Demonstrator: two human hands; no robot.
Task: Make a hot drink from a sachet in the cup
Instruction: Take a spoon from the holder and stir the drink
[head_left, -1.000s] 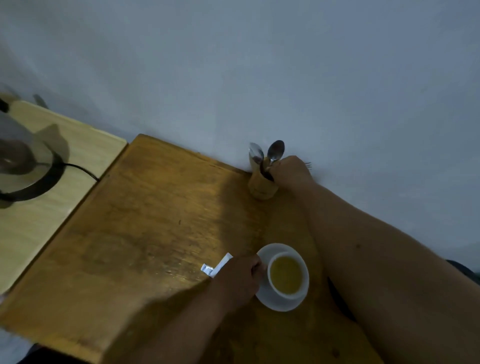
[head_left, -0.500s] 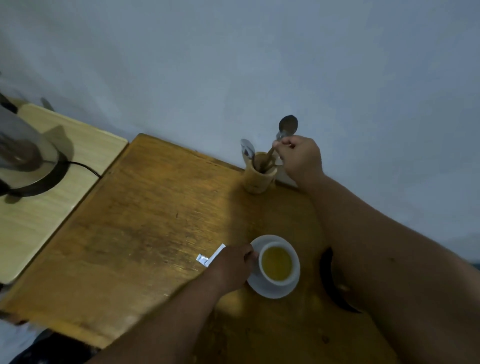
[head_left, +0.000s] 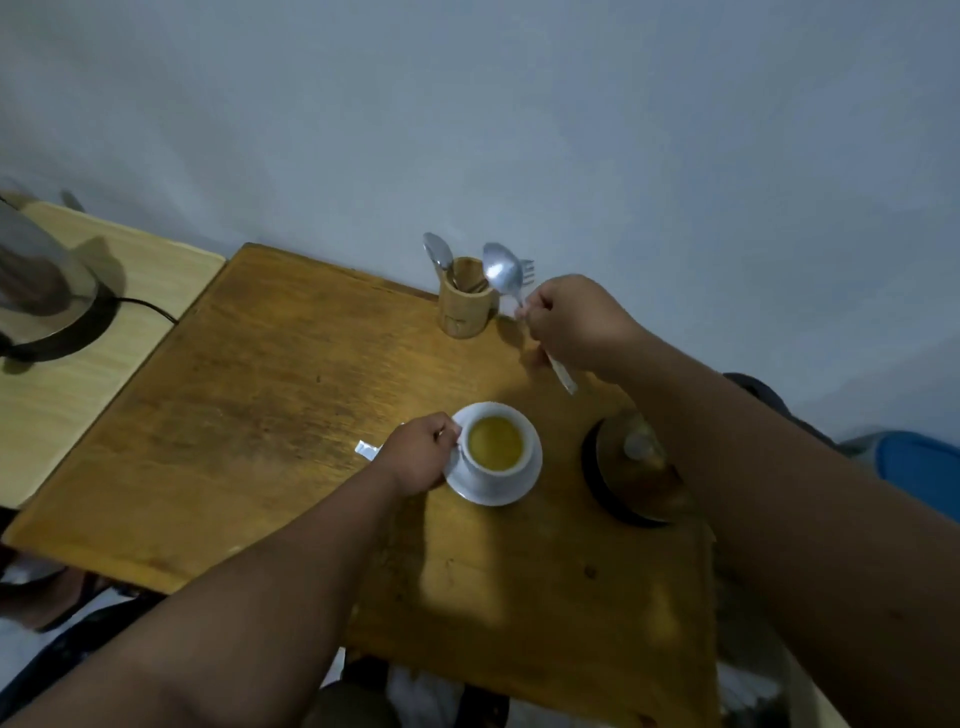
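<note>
A white cup (head_left: 496, 470) filled with yellow liquid stands on a white saucer (head_left: 514, 493) in the middle of the wooden table (head_left: 260, 395). My left hand (head_left: 418, 457) grips the cup at its left side. My right hand (head_left: 571, 325) holds a metal spoon (head_left: 503, 273) above the table, bowl pointing up, just right of the wooden cutlery holder (head_left: 465, 304). A torn white sachet (head_left: 366, 450) lies on the table, partly hidden behind my left hand.
The holder keeps another spoon (head_left: 438, 254) and a fork. A round wooden lidded container (head_left: 636, 470) sits right of the saucer. An electric kettle (head_left: 41, 291) with a black cord stands on a lighter side table at far left. The wall is close behind.
My right hand has lifted a spoon out of the cutlery holder and drawn it to the right and towards me. My left hand has stayed at the cup.
</note>
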